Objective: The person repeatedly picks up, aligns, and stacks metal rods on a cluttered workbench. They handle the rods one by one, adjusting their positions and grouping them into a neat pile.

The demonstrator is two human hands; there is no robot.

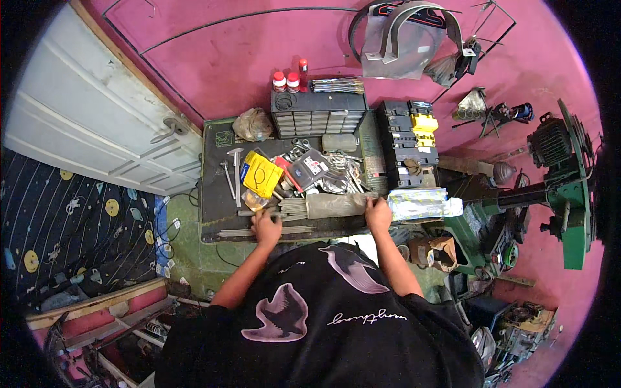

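A bundle of welding rods [294,207] sticks out of the left end of a dull, greyish plastic packet [336,205] on the workbench. My right hand [378,215] grips the packet's right end, thumb and fingers closed over it. Below the rods' loose ends, my left hand [266,227] rests with curled fingers; whatever is between them is too small to make out. A short grey bar [246,213] lies beside those fingertips. More thin rods [291,230] lie along the bench's front edge, right by the left hand.
Behind the packet lie a yellow packet [260,174], a dark case [308,169], a caliper [235,174] and piled metal tools [346,171]. A small drawer cabinet [320,116] and black-yellow toolboxes [407,139] stand at the back. A green drill press [572,207] stands right.
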